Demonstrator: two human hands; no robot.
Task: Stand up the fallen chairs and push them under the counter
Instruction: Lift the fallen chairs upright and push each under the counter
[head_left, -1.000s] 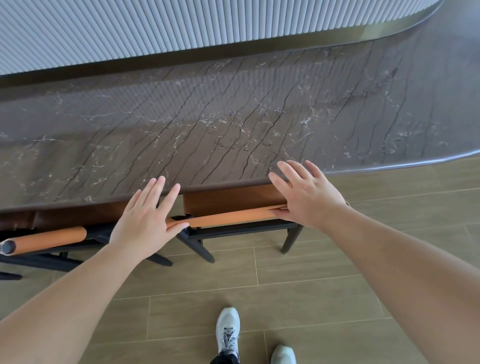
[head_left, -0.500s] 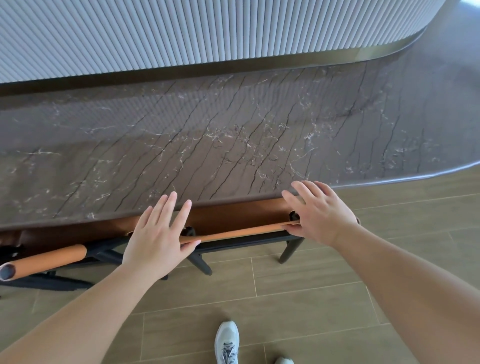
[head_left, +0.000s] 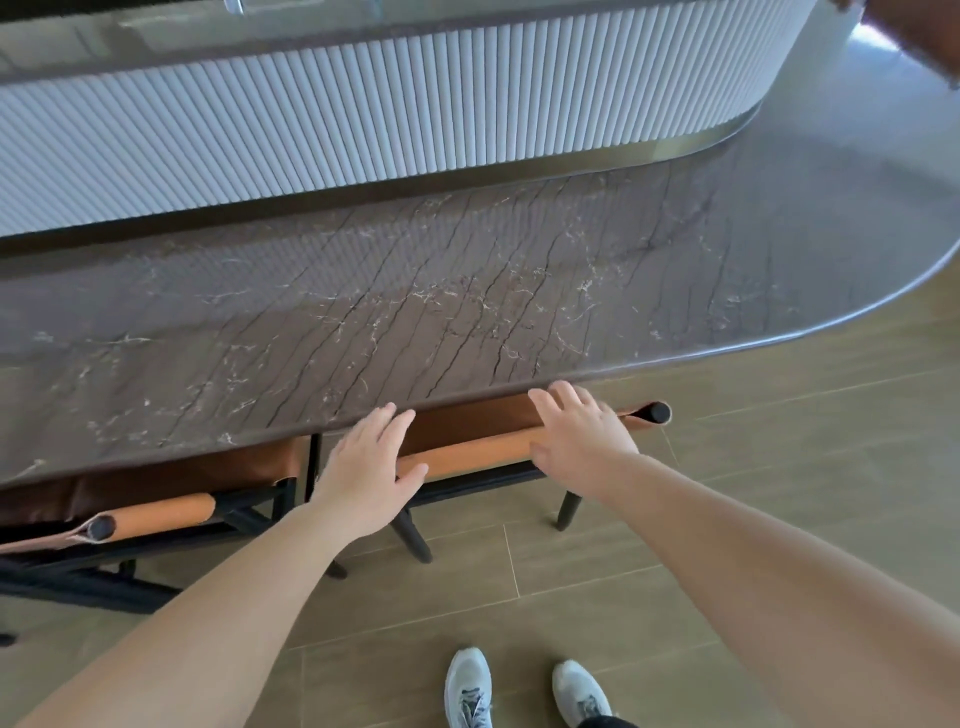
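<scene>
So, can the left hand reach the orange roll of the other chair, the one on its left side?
Probably yes. The left hand is open and holds nothing, and the neighbouring chair's orange roll lies exposed in front of the counter edge, with nothing between them.

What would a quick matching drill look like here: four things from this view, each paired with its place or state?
Things:
1. left hand
2. right hand
3. left chair
4. counter

Places or states:
A. dark veined stone slab above the chairs
B. fingers straight, on the right chair's backrest at its left end
C. upright, seat tucked under the slab
D. fingers straight, further right on that backrest

Pairs: 1-B, 2-D, 3-C, 4-A
</scene>
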